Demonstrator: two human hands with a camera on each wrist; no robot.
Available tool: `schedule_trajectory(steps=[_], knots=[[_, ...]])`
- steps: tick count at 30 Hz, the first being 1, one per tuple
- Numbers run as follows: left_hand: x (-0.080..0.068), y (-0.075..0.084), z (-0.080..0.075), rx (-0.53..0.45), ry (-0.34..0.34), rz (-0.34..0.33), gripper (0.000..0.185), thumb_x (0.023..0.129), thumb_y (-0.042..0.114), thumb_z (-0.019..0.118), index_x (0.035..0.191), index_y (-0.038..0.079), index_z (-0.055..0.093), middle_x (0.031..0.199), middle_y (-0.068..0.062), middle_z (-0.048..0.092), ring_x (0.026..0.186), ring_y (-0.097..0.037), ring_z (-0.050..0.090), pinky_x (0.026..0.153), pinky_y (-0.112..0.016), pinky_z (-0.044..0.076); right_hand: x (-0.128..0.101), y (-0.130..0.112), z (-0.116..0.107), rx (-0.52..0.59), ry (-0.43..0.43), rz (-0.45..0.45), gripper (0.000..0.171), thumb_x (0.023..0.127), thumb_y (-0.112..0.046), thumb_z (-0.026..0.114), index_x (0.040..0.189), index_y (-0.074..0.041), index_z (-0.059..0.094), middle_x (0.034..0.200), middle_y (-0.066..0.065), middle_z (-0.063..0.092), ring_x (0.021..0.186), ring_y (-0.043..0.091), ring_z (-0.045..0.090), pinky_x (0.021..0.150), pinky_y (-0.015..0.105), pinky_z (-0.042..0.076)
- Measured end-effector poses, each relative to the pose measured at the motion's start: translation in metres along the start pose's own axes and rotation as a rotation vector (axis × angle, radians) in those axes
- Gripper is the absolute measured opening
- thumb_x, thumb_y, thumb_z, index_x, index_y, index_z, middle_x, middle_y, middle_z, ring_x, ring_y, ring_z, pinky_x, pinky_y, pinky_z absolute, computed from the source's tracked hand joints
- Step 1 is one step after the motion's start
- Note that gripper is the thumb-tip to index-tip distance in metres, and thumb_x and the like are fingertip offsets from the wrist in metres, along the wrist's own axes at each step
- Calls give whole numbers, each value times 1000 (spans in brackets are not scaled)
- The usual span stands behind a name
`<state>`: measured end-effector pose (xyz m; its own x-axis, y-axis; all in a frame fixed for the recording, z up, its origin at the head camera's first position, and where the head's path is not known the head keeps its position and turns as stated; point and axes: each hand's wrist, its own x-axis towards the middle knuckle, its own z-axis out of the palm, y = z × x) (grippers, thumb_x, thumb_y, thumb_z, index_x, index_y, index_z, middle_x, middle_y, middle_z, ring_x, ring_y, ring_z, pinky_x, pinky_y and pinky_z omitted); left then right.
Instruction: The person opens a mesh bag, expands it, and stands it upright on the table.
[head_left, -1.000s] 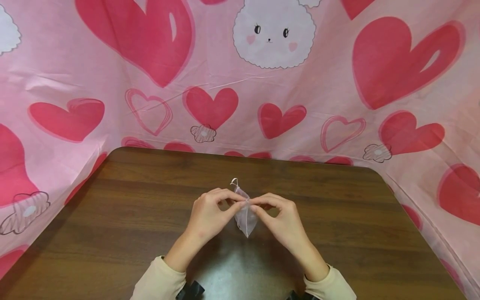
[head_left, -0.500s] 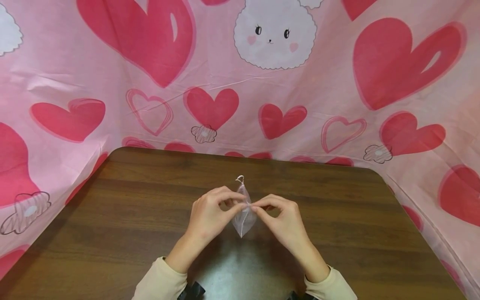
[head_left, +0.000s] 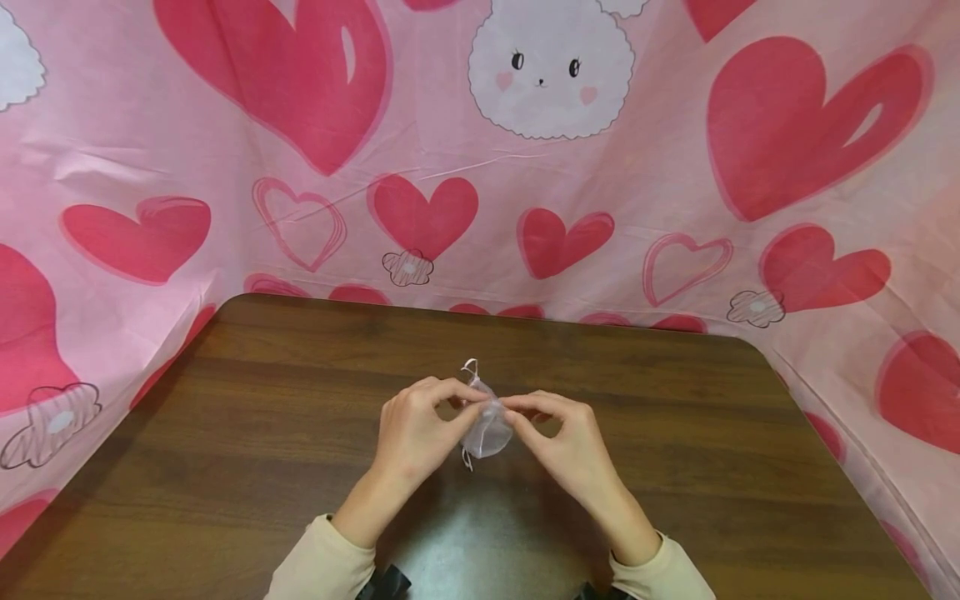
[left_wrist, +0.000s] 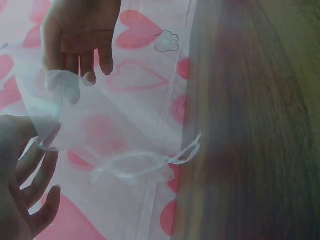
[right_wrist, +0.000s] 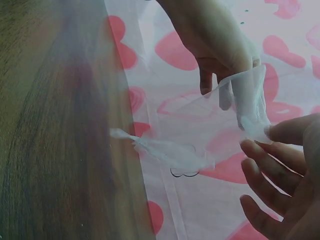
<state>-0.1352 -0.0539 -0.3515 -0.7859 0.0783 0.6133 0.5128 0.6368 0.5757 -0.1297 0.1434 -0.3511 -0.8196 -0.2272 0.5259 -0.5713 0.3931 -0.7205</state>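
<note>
Head view: sheer pouch [head_left: 487,429] pinched between left hand [head_left: 412,433], right hand [head_left: 572,446] fingers.

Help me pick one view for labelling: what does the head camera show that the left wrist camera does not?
Only the head view shows both sleeves, the bunny print on the cloth and the whole table.

Only the left wrist view shows the pouch's ribbon drawstring trailing loose, seen close.

Both show the left hand and right hand pinching the sheer pouch between them, against the heart-print cloth.
</note>
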Motion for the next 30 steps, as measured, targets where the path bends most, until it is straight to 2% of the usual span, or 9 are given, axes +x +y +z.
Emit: schedule_trajectory(steps=[5, 8, 13, 16, 19, 24, 27, 30], knots=[[1, -1, 1, 54, 41, 53, 15, 76, 21, 86, 86, 30, 80, 73, 17, 69, 59, -1, 58, 51, -25, 40, 0, -1, 0, -30, 22, -13, 10, 84, -4, 78, 91, -11, 80, 84, -4, 74, 73, 7, 64, 67, 27, 51], [1, -2, 1, 82, 61, 81, 14, 77, 22, 86, 87, 30, 81, 76, 16, 73, 56, -6, 60, 49, -26, 39, 0, 0, 1, -54, 60, -33, 13, 80, -2, 80, 87, -12, 80, 81, -9, 73, 72, 7, 63, 67, 22, 48], [0, -3, 1, 107, 80, 107, 15, 75, 23, 88, 85, 31, 81, 67, 14, 69, 52, -8, 55, 47, -24, 35, 0, 0, 1, -76, 100, -44, 21, 76, 6, 80, 84, -13, 78, 79, -7, 73, 72, 7, 63, 69, 20, 47], [-1, -3, 1, 108, 50, 86, 14, 74, 27, 89, 83, 31, 80, 70, 17, 67, 58, -3, 55, 49, -25, 37, 1, 1, 0, -95, 123, -54, 24, 73, 8, 81, 82, -14, 77, 77, -9, 72, 70, 7, 63, 68, 19, 47], [-1, -2, 1, 97, -3, 38, 13, 75, 31, 87, 83, 32, 77, 74, 18, 65, 65, -2, 57, 53, -27, 41, 1, 1, 1, -110, 146, -67, 25, 71, 8, 83, 79, -14, 75, 75, -12, 70, 68, 8, 62, 67, 18, 46], [-2, 0, 2, 87, -77, -6, 10, 79, 36, 84, 86, 33, 78, 72, 20, 63, 68, -1, 57, 56, -28, 42, 1, 2, 1, -105, 161, -77, 24, 71, 5, 85, 77, -14, 73, 74, -11, 68, 67, 12, 62, 67, 18, 46], [-2, 0, 2, 76, -93, -14, 9, 79, 35, 84, 86, 32, 78, 73, 19, 64, 69, -1, 58, 58, -29, 43, 1, 1, 1, -88, 151, -65, 20, 74, 1, 84, 79, -15, 73, 75, -11, 68, 68, 10, 62, 67, 24, 48], [-2, 0, 2, 59, -76, -32, 9, 78, 31, 85, 83, 31, 78, 73, 17, 64, 67, -5, 59, 58, -30, 43, 0, 0, 1, -76, 120, -42, 15, 79, -4, 83, 85, -15, 74, 78, -11, 68, 70, 7, 62, 67, 31, 50]])
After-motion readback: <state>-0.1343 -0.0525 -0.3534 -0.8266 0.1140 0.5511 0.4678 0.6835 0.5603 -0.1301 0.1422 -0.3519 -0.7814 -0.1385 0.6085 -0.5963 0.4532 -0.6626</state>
